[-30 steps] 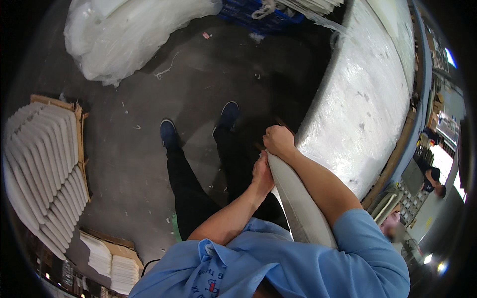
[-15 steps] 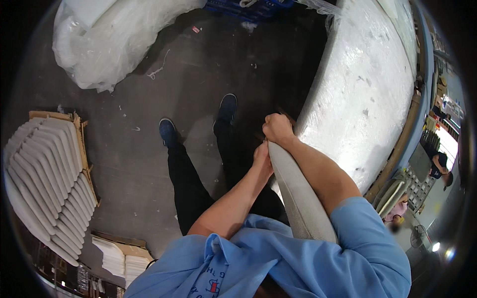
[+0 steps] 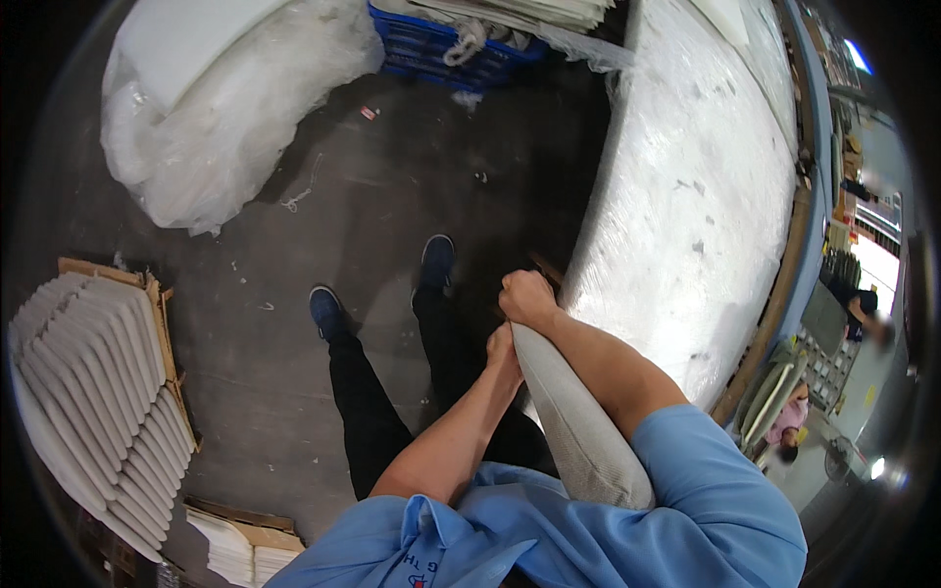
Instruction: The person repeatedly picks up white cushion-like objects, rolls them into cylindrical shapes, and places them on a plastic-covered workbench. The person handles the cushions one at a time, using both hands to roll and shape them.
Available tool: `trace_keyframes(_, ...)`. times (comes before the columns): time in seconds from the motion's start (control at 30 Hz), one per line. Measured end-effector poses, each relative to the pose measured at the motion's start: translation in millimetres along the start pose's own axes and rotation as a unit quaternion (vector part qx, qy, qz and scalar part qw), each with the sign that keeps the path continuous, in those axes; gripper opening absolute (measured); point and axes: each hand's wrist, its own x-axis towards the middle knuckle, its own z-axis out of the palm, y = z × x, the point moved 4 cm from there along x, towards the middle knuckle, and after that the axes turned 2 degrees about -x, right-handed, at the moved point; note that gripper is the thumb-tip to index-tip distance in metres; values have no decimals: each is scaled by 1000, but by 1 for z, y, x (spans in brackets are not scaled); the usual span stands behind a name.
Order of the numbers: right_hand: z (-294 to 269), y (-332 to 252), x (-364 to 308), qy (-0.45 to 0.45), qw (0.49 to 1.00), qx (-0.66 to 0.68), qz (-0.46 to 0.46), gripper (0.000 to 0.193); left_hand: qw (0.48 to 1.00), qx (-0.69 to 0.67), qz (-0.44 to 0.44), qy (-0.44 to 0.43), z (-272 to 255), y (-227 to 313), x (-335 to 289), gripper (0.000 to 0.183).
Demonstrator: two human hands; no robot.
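A grey fabric-covered cushion (image 3: 580, 421) stands edge-on between my forearms, its wide end against my shirt and its narrow end pointing away. My left hand (image 3: 503, 351) is closed at the left side of that narrow end. Just beyond and to the right, my right hand (image 3: 529, 297) is closed at the tip, with its knuckles up. The fingertips of both hands are hidden, as is the cushion's underside. Close to my right hand is the edge of a large white block wrapped in clear film (image 3: 686, 196).
Several grey cushions (image 3: 93, 363) lean in a row on cardboard at left. Below them sits a cardboard box with white pieces (image 3: 240, 549). Plastic-wrapped white foam (image 3: 186, 127) lies far left, a blue crate (image 3: 407, 44) at the back. Two people are far right.
My view has shifted, so the hands and cushion sit lower in the picture and more of the blue crate shows. Both hands keep their hold at the cushion's narrow end.
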Motion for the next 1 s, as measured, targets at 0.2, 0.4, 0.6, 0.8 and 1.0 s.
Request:
trace_keyframes(0.2,-6,1,4,10,998,47,30,20,1000,11,10,-26,-3,-4,14,29)
trace_keyframes(0.4,-5,1,-4,43,998,45,31,19,996,81,-34,-17,-14,-4,15,29)
trace_keyframes(0.6,-15,3,-7,99,993,61,13,21,976,158,-84,-121,-4,5,34,29)
trace_keyframes(0.8,-18,0,-10,91,993,75,-8,21,968,205,-71,-123,-15,4,42,29)
trace_keyframes(1.0,-38,-8,-29,131,982,102,-92,24,960,251,-28,-119,-13,4,36,29)
